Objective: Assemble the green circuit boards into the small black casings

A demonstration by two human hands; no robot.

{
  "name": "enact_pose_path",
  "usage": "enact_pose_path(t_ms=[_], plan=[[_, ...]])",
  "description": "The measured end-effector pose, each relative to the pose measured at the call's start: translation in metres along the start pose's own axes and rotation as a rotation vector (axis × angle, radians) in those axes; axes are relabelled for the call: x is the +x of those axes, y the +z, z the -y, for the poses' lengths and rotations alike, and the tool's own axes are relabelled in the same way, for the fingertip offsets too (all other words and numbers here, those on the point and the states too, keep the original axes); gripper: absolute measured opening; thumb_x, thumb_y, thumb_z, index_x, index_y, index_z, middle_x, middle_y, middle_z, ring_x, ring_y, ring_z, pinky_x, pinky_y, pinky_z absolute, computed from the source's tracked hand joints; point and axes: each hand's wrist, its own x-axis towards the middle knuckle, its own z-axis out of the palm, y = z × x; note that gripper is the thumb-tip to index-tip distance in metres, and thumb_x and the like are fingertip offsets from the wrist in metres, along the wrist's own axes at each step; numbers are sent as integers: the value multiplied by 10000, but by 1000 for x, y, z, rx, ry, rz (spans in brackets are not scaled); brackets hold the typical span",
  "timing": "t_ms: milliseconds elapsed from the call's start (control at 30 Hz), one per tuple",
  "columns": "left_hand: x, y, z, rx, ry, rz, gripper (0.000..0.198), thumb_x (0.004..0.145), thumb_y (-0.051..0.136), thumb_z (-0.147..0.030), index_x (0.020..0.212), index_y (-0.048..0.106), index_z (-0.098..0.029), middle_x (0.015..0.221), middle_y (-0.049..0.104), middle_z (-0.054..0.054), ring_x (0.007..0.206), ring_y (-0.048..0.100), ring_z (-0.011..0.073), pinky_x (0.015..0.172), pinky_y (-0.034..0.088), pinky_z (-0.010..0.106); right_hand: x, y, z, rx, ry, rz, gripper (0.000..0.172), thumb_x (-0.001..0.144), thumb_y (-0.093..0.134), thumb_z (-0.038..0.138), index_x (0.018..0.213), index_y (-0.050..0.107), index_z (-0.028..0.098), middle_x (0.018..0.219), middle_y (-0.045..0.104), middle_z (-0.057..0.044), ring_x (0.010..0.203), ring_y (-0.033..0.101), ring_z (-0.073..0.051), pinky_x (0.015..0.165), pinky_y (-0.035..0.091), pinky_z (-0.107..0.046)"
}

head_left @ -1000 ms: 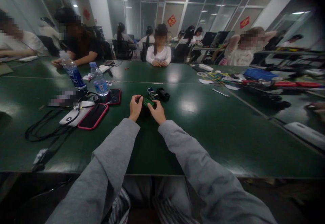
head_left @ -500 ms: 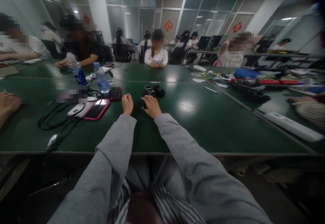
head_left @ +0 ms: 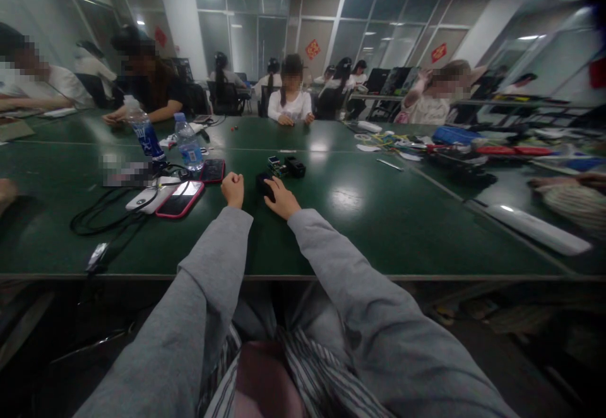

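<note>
My left hand point(head_left: 233, 189) rests on the green table point(head_left: 388, 228) as a closed fist, with nothing visible in it. My right hand point(head_left: 281, 198) lies just to its right, fingers curled over a small dark block point(head_left: 262, 182) on the tabletop. Beyond it sit a small circuit board module point(head_left: 276, 165) and a black box point(head_left: 296, 167). Grey sleeves cover both my arms.
To the left lie a red-cased phone point(head_left: 180, 198), a white power bank point(head_left: 144, 197), a second phone point(head_left: 213, 170), black cables point(head_left: 101, 216) and two water bottles point(head_left: 188, 144). Several people sit around the table. Tools and a blue tray point(head_left: 454, 135) lie far right.
Both hands held a small green board a second ago. The left hand has let go and closed into a fist; the right hand now covers a dark block. The view has tilted up.
</note>
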Motion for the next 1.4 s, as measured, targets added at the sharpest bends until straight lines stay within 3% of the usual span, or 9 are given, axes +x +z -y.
enact_pose_path(t_ms=[233,400,500,567,700,833,967,1200,1400], plan=[[2,-4,0,-61,-131,-107,370,735,532,-117,541,230,-210,542,255,-67,550,253,99,572,248,252,-18,-3,21,98,-164,-3,564,871,563,304,1411,417,234,1491,362,-103,1267,498,-257,1028,470,-455],[0,-5,-1,-63,-142,-93,339,708,515,-109,544,235,-210,553,248,-61,565,254,104,556,228,252,-12,-20,15,110,-59,-300,527,908,490,313,1418,399,219,1483,369,-102,1303,457,-237,1056,452,-417],[-2,-5,1,-73,-136,-70,321,709,508,-123,549,244,-211,563,253,-57,571,273,106,554,228,252,-9,-35,-6,76,42,-473,522,904,471,290,1411,398,190,1476,353,-129,1324,425,-248,1067,434,-428],[-2,-5,2,-80,-129,-59,308,707,500,-120,547,252,-210,566,257,-56,571,280,106,558,233,253,-10,-43,-26,47,132,-512,521,886,480,277,1394,416,183,1455,362,-147,1292,450,-269,1040,449,-451],[-3,-5,3,-65,-115,-33,300,702,513,-128,543,271,-205,555,277,-58,563,286,104,560,238,254,-15,-48,-61,-21,249,-493,519,845,521,262,1354,458,181,1418,380,-159,1203,508,-291,978,480,-462],[-4,-6,5,-77,-89,1,310,720,535,-157,547,282,-206,551,292,-64,562,298,102,562,251,246,-20,-40,-78,-94,329,-401,515,813,547,204,1321,482,149,1319,440,-173,1159,522,-292,956,482,-443],[-4,-5,7,-84,-60,61,341,742,579,-197,547,299,-208,550,300,-67,558,316,101,561,257,243,-22,-32,-80,-184,382,-262,544,801,570,180,1335,470,141,1241,467,-188,1119,522,-312,941,464,-482],[-5,1,4,-87,28,227,350,796,624,-313,576,374,-206,569,372,-59,571,381,105,590,313,245,-19,-30,-76,-128,357,-227,494,854,567,245,1336,483,181,1221,475,-157,1098,540,-285,910,477,-437],[-10,7,-2,-287,-109,424,327,819,594,-527,787,513,-212,616,494,-50,494,424,92,504,333,243,-16,-29,-68,31,323,-285,325,960,439,424,1157,608,227,1063,584,-95,988,588,-241,885,478,-393]])
